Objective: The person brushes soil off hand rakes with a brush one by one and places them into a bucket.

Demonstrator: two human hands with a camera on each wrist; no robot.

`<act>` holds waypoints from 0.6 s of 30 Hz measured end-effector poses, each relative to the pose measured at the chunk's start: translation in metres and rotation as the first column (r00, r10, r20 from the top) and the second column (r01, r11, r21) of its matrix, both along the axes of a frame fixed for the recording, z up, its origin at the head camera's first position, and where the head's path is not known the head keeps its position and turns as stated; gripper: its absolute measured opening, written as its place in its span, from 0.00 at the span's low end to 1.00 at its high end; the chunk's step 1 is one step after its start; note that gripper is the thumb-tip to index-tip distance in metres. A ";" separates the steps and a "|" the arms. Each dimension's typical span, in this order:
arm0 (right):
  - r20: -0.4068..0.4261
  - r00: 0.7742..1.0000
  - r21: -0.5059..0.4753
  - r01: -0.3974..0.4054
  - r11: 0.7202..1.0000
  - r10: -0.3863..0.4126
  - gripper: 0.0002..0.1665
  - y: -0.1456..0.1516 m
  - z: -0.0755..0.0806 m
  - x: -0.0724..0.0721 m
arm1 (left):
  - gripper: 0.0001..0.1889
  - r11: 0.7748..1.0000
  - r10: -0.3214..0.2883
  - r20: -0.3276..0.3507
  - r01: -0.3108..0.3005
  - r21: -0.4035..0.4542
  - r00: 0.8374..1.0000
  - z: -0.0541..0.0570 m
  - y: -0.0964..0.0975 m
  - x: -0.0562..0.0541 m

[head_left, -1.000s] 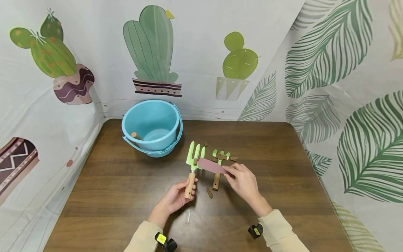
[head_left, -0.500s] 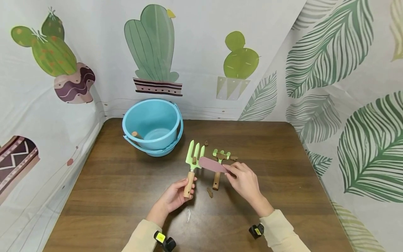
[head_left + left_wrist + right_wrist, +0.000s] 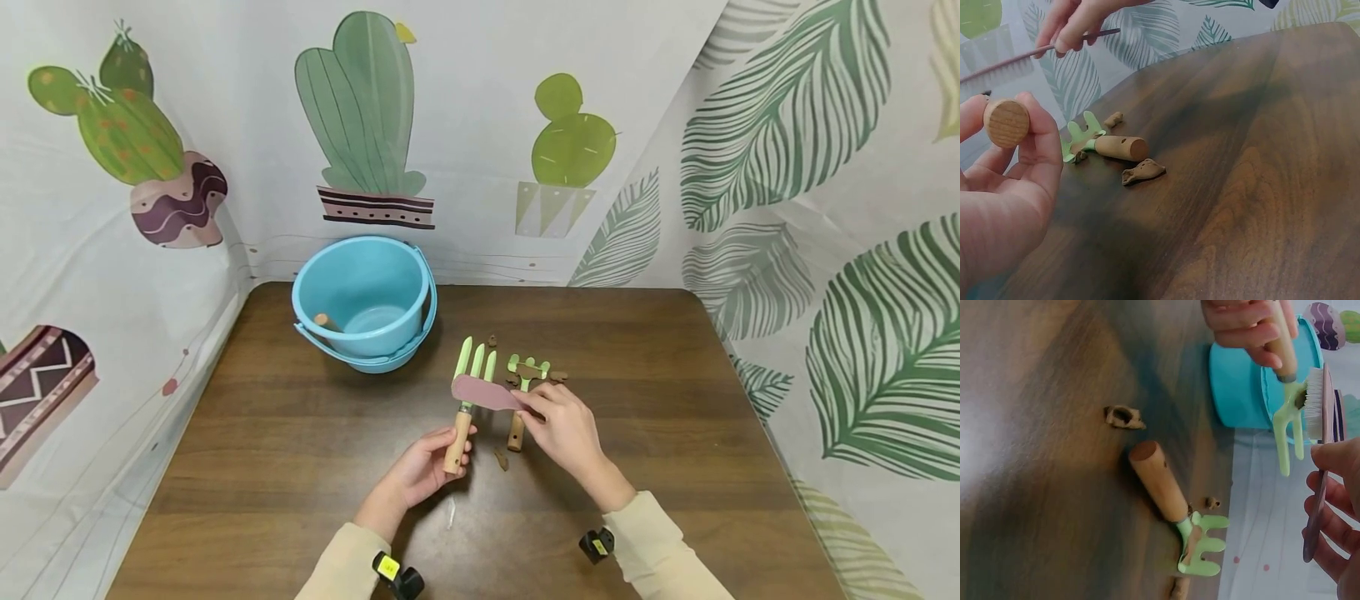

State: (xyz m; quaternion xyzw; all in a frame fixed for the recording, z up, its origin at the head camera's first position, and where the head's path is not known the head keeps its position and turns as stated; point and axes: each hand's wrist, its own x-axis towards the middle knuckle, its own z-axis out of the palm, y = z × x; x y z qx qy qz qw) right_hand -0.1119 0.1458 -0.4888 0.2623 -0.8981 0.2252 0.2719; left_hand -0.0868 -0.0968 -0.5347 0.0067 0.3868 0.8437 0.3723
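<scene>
My left hand (image 3: pixel 420 473) grips the wooden handle of a green garden hand fork (image 3: pixel 459 442), tines pointing away and raised off the table. Between the fingers and thumb of my right hand (image 3: pixel 567 427) is a pink brush (image 3: pixel 480 392), lying across the base of the tines. In the right wrist view its white bristles (image 3: pixel 1314 403) face the fork, touching or very near a dark brown lump (image 3: pixel 1300 398) on it. Below lies a small green hand rake (image 3: pixel 1160 481) with a wooden handle and brown clay-like matter on its head.
Several brown clay-like lumps, one of them a hollow piece (image 3: pixel 1144 172), lie around the rake. A blue bucket (image 3: pixel 360 337) stands at the back left, with a wooden handle end (image 3: pixel 322 321) showing inside. A small clear strip (image 3: pixel 451 513) lies near the front.
The brush and my right hand have moved left, so the brush now covers the base of the fork's tines. The fork has shifted slightly right. The rake and bucket stay put.
</scene>
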 end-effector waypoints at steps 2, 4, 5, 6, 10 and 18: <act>0.007 1.000 0.001 0.010 1.000 -0.010 0.16 0.002 -0.003 0.000 | 0.12 1.000 0.007 0.000 -0.007 -0.009 1.000 0.000 -0.001 0.000; 0.015 1.000 -0.001 0.017 1.000 -0.017 0.16 0.005 -0.006 0.001 | 0.12 1.000 0.012 -0.003 -0.012 -0.021 1.000 -0.001 -0.003 0.000; 0.020 1.000 -0.001 0.020 1.000 -0.020 0.16 0.007 -0.007 0.001 | 0.12 1.000 0.012 -0.006 -0.012 -0.024 1.000 -0.001 -0.003 0.001; 0.023 1.000 -0.002 0.022 1.000 -0.022 0.16 0.008 -0.007 0.001 | 0.12 1.000 0.011 -0.010 -0.011 -0.029 1.000 -0.001 -0.004 0.001; 0.037 0.999 -0.002 0.021 1.000 -0.021 0.15 0.012 -0.008 0.002 | 0.12 0.999 0.004 -0.021 -0.004 -0.033 1.000 -0.001 -0.005 0.001; 0.066 0.996 0.025 0.065 0.998 -0.066 0.16 0.021 -0.009 0.003 | 0.12 0.999 0.014 -0.010 -0.015 -0.030 1.000 0.000 -0.007 0.000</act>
